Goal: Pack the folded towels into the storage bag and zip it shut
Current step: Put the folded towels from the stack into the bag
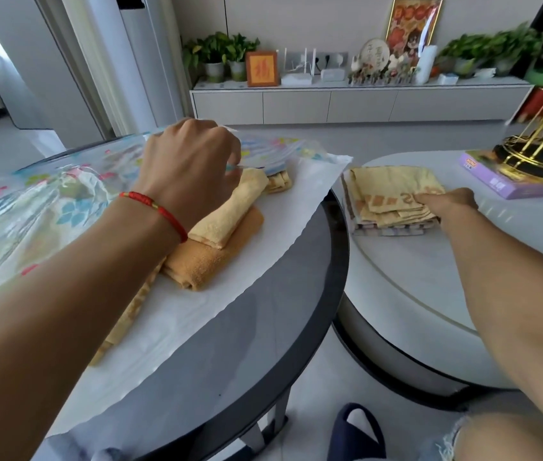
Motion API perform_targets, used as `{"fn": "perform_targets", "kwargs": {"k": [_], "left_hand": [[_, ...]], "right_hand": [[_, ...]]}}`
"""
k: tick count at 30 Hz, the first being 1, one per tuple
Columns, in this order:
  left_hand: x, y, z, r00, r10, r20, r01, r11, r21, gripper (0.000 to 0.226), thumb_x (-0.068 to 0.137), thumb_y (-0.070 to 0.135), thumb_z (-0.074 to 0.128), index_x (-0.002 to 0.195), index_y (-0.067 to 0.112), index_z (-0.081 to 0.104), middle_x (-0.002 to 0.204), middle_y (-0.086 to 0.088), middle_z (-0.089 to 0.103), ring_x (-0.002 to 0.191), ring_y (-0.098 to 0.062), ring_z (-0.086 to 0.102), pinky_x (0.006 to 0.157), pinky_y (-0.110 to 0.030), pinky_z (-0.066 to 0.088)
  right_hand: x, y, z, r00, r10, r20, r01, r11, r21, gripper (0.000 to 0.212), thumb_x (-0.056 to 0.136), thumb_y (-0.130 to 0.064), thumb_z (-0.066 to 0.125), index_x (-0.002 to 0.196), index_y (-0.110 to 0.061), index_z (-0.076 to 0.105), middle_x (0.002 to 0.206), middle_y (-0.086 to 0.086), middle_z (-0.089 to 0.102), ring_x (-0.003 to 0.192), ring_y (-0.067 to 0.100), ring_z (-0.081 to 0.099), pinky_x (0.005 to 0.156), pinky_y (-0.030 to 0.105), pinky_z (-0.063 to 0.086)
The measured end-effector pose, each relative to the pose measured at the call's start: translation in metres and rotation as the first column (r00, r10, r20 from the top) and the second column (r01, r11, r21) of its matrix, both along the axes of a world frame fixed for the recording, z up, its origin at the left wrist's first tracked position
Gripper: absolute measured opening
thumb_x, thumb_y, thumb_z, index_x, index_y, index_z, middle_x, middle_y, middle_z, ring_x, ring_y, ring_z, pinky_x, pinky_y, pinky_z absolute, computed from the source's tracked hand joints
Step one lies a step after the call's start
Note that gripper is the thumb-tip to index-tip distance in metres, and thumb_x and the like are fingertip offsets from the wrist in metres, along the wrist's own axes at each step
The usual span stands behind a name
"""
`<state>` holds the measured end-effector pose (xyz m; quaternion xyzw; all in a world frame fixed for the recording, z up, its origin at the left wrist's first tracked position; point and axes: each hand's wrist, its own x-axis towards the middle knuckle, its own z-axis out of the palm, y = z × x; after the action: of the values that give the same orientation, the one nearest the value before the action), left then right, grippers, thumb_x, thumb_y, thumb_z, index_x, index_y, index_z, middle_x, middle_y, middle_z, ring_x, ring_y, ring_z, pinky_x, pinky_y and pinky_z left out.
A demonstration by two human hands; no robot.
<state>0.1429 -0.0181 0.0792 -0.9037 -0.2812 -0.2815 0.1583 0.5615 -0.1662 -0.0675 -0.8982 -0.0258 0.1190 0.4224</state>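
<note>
Left forearm crossing the dark table, towels half packed.

Nearest the head camera, the left forearm, with a red string bracelet [160, 209] at the wrist, reaches over the dark round table [263, 344]; the left hand [190, 161] has its fingers curled, pinching the clear flower-printed upper layer of the storage bag [47, 201] up at its mouth. Folded orange and yellow towels [220, 241] lie on the bag's white lower layer, partly under the raised plastic. On the lighter round table [413, 277] just beside it, the right hand [453, 199] grips the top of a stack of folded towels [393, 197]. A purple box [509, 181] lies beyond.
</note>
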Motion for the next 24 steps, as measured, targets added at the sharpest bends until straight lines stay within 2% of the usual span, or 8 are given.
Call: {"fn": "perform_targets", "kwargs": {"k": [5, 9, 11, 14, 17, 19, 22, 24], "left_hand": [[0.001, 0.001, -0.004, 1.0, 0.016, -0.008, -0.016, 1.0, -0.021, 0.013, 0.087, 0.034, 0.065, 0.094, 0.026, 0.073, 0.097, -0.002, 0.067, 0.093, -0.034, 0.062, 0.062, -0.034, 0.04], [0.003, 0.0, -0.002, 1.0, 0.015, -0.004, -0.015, 0.999, -0.028, 0.013, 0.088, 0.034, 0.065, 0.093, 0.025, 0.073, 0.095, -0.001, 0.067, 0.092, -0.033, 0.062, 0.061, -0.034, 0.039], [0.002, 0.002, -0.001, 1.0, 0.023, -0.007, -0.023, 0.999, -0.035, 0.012, 0.089, 0.034, 0.066, 0.093, 0.025, 0.073, 0.094, 0.0, 0.067, 0.091, -0.032, 0.062, 0.061, -0.034, 0.04], [0.0, 0.003, 0.001, 0.999, 0.046, 0.004, -0.046, 0.997, -0.059, 0.011, 0.089, 0.034, 0.065, 0.093, 0.027, 0.073, 0.094, -0.001, 0.067, 0.092, -0.032, 0.062, 0.061, -0.035, 0.043], [-0.001, 0.001, 0.003, 0.999, 0.051, -0.001, -0.051, 0.996, -0.07, 0.012, 0.09, 0.033, 0.065, 0.093, 0.026, 0.073, 0.094, -0.001, 0.068, 0.09, -0.032, 0.063, 0.061, -0.035, 0.046], [-0.002, -0.001, 0.006, 0.998, 0.056, 0.011, -0.055, 0.996, -0.073, 0.011, 0.091, 0.032, 0.065, 0.093, 0.026, 0.074, 0.094, -0.002, 0.068, 0.088, -0.032, 0.063, 0.061, -0.035, 0.046], [-0.004, -0.003, 0.009, 0.998, 0.056, 0.026, -0.053, 0.995, -0.089, 0.011, 0.092, 0.03, 0.065, 0.093, 0.025, 0.074, 0.094, -0.002, 0.068, 0.088, -0.032, 0.064, 0.063, -0.038, 0.051], [-0.005, -0.006, 0.009, 0.999, 0.045, 0.024, -0.042, 0.994, -0.101, 0.012, 0.092, 0.03, 0.065, 0.094, 0.024, 0.074, 0.094, -0.003, 0.069, 0.088, -0.032, 0.064, 0.066, -0.042, 0.055]], "right_hand": [[0.013, 0.002, 0.007, 0.996, 0.085, -0.033, -0.086, 0.996, -0.025, 0.089, 0.065, -0.031, 0.097, 0.135, 0.001, 0.053, 0.143, 0.019, 0.06, 0.128, 0.035, 0.061, 0.103, 0.045, 0.054], [0.01, -0.001, 0.023, 0.986, 0.14, 0.091, -0.132, 0.987, -0.09, 0.089, 0.067, -0.03, 0.097, 0.138, -0.001, 0.05, 0.141, 0.019, 0.059, 0.13, 0.038, 0.059, 0.104, 0.045, 0.053], [0.005, 0.001, 0.036, 0.986, 0.165, -0.035, -0.154, 0.965, 0.211, 0.069, 0.072, -0.016, 0.092, 0.13, -0.005, 0.056, 0.127, 0.018, 0.068, 0.112, 0.035, 0.07, 0.089, 0.048, 0.06], [0.0, -0.002, 0.053, 0.884, 0.348, -0.311, -0.124, 0.817, 0.563, 0.011, 0.093, -0.008, 0.071, 0.104, -0.008, 0.067, 0.104, 0.014, 0.079, 0.097, 0.026, 0.074, 0.064, 0.046, 0.064], [-0.001, -0.018, 0.054, 0.833, 0.407, -0.375, -0.071, 0.75, 0.657, 0.01, 0.101, -0.014, 0.059, 0.096, -0.01, 0.068, 0.094, 0.01, 0.081, 0.103, 0.025, 0.072, 0.081, 0.053, 0.059], [-0.007, -0.032, 0.047, 0.832, 0.414, -0.369, -0.086, 0.754, 0.651, 0.01, 0.1, -0.014, 0.059, 0.097, -0.011, 0.068, 0.101, 0.011, 0.077, 0.105, 0.026, 0.07, 0.086, 0.052, 0.056], [-0.02, -0.051, 0.029, 0.835, 0.388, -0.39, -0.123, 0.823, 0.554, 0.011, 0.097, -0.012, 0.062, 0.107, -0.012, 0.065, 0.102, 0.012, 0.074, 0.096, 0.026, 0.071, 0.08, 0.045, 0.056], [-0.027, -0.06, 0.021, 0.843, 0.346, -0.412, -0.124, 0.871, 0.476, 0.017, 0.093, -0.023, 0.068, 0.107, -0.014, 0.068, 0.099, 0.011, 0.076, 0.093, 0.027, 0.072, 0.077, 0.043, 0.057]]}}
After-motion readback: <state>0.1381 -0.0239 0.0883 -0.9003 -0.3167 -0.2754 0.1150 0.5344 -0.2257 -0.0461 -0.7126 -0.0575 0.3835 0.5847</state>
